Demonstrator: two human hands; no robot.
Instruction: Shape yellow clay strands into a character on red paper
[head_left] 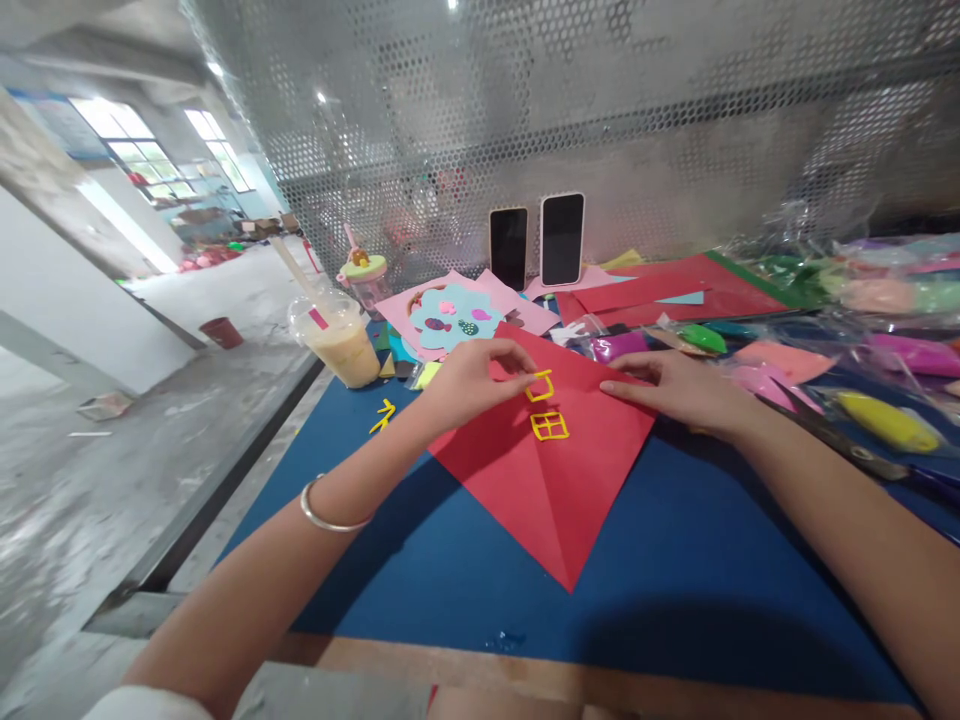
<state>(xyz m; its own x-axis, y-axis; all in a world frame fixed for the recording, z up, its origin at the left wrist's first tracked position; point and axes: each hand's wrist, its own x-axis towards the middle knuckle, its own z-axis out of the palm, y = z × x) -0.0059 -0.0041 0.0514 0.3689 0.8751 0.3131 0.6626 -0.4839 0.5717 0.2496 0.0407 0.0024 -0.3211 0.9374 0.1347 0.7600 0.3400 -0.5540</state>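
Stretching bare forearms (277, 570) toward red paper (510, 480)

Working on red paper over blue tabletop (420, 580). Poising left hand (476, 385) at red paper's upper yellow outline (540, 398) with fingertips nearly together, being unable to tell whether clamped on it. Holding right hand (675, 385) at red paper's right edge with thumb and forefinger apart. Having loose yellow strips (385, 410) lying left of red paper.

Left hand (477, 384) and right hand (679, 388) bend their fingers.

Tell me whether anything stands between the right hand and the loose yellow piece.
Yes, in this view: the left arm, with its hand over the red paper, crosses the straight line between the right hand and the loose yellow piece, near the left wrist.
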